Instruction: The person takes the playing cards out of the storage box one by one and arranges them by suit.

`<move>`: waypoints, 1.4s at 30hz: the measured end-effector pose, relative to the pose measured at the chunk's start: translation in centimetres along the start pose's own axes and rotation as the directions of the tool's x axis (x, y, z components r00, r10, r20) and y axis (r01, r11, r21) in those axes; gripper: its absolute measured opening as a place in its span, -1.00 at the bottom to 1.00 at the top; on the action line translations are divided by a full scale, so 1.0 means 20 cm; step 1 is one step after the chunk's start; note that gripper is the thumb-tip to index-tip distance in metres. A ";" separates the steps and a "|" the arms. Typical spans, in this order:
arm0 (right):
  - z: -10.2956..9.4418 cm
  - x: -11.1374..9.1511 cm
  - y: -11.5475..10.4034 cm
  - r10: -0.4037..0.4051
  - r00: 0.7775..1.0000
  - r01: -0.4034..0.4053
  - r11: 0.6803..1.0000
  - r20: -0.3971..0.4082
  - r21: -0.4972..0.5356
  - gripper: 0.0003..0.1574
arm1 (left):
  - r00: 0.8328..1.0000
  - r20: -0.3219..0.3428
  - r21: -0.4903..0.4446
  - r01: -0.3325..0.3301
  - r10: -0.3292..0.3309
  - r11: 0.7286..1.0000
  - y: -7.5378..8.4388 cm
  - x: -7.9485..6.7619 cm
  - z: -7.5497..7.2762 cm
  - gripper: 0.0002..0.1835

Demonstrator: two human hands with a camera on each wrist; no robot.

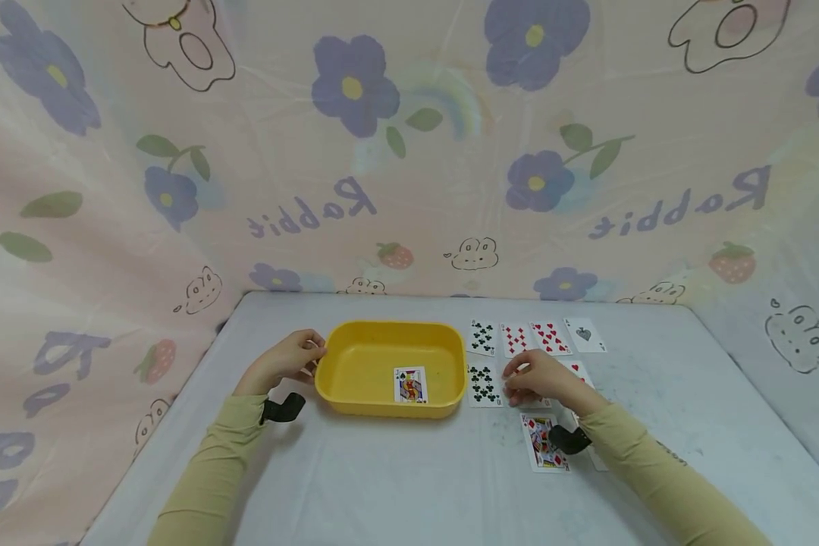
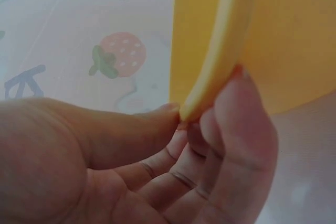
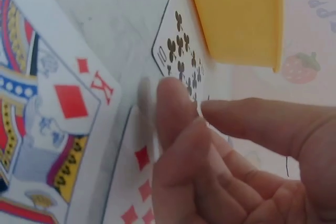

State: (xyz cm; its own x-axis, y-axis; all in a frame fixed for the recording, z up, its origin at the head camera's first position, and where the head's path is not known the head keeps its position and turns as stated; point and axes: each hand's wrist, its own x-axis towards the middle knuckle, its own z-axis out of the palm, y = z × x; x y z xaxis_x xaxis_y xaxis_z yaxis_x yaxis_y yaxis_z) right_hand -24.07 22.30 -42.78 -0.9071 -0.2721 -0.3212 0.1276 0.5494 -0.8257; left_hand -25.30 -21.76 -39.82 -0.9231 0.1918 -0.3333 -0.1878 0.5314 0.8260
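My left hand (image 1: 292, 356) pinches the left rim of a yellow plastic tray (image 1: 390, 409), thumb outside and fingers under the edge in the left wrist view. One face card (image 1: 410, 385) lies face up inside the tray. My right hand (image 1: 534, 377) is low over the playing cards, right of the ten of clubs (image 1: 484, 385). In the right wrist view its fingers bend loosely above a diamonds card (image 3: 131, 182), partly hidden by them; no card shows between thumb and index finger. The king of diamonds (image 1: 541, 440) lies nearer, beneath the right wrist.
Behind the right hand, a row holds a clubs card (image 1: 481, 338), a diamonds card (image 1: 516, 340), a hearts card (image 1: 551, 338) and an ace of spades (image 1: 585, 334). Another hearts card (image 1: 577, 370) sits partly behind the right hand. A pale cloth covers the table (image 1: 382, 485); printed curtains (image 1: 409, 189) enclose it.
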 end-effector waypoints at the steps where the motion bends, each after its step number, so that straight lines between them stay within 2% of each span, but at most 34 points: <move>1: 0.00 0.00 -0.01 -0.011 1.000 0.011 1.000 -0.007 -0.018 -0.76 | 1.000 -0.001 0.000 -0.002 0.002 1.000 0.00 0.00 0.00 -0.79; 6: -0.03 0.03 -0.13 -0.162 0.987 0.163 0.985 0.019 -0.064 -0.72 | 1.000 -0.005 0.006 0.001 -0.001 1.000 0.00 -0.01 -0.01 -0.78; 9: -0.03 0.07 -0.25 -0.273 0.959 0.277 0.960 0.081 -0.046 -0.68 | 1.000 -0.005 0.002 0.003 -0.003 1.000 0.00 -0.01 -0.01 -0.78; 13: 0.00 0.13 -0.43 -0.330 0.927 0.340 0.940 0.175 -0.030 -0.65 | 1.000 0.001 -0.009 0.001 -0.001 1.000 0.00 0.00 0.00 -0.78; 18: 0.09 0.21 -0.61 -0.315 0.902 0.347 0.936 0.296 -0.060 -0.66 | 1.000 0.004 -0.021 -0.009 0.009 1.000 0.01 0.01 0.00 -0.79; 23: 0.19 0.32 -0.68 -0.265 0.881 0.314 0.947 0.392 -0.066 -0.65 | 1.000 0.000 -0.035 -0.008 0.008 0.999 0.00 0.02 0.00 -0.79; 32: 0.32 0.49 -0.63 -0.177 0.885 0.224 0.973 0.431 -0.058 -0.65 | 1.000 -0.009 -0.024 0.014 -0.015 1.000 0.00 0.02 0.00 -0.79; 42: 0.37 0.55 -0.58 -0.122 0.903 0.201 0.968 0.413 -0.153 -0.69 | 1.000 -0.004 -0.027 0.016 -0.016 1.000 -0.01 0.01 0.00 -0.79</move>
State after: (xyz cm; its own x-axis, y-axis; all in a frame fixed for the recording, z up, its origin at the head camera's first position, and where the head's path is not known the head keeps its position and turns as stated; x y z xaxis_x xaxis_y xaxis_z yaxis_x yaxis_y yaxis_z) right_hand -32.47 7.11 -40.21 -0.6688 -0.6388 -0.3804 -0.1200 0.5977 -0.7927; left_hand -25.50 -21.90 -40.01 -0.9211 0.1801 -0.3452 -0.2118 0.5122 0.8323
